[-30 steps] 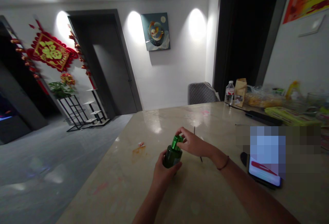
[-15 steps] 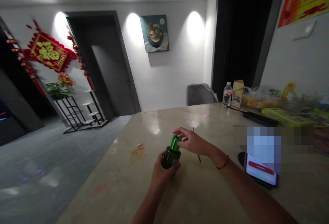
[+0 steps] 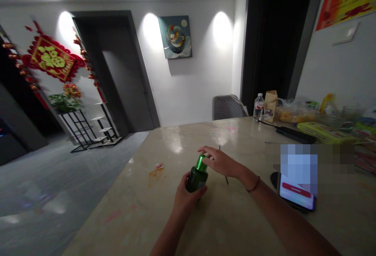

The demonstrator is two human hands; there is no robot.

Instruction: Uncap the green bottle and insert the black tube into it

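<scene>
Green bottle [image 3: 197,179] gripped by closed fingers of left hand [image 3: 186,195], right hand [image 3: 220,162] with fingers [image 3: 205,151] loosely open beside green cap [image 3: 201,162], nearly unchanged from earlier

Left hand [image 3: 188,195] curled upward, right hand [image 3: 219,162] held out loosely just beside it

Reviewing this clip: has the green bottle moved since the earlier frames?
No, not clearly: against the orange stain on the tabletop, the green bottle sits in nearly the same spot, at most slightly to the right.
</scene>
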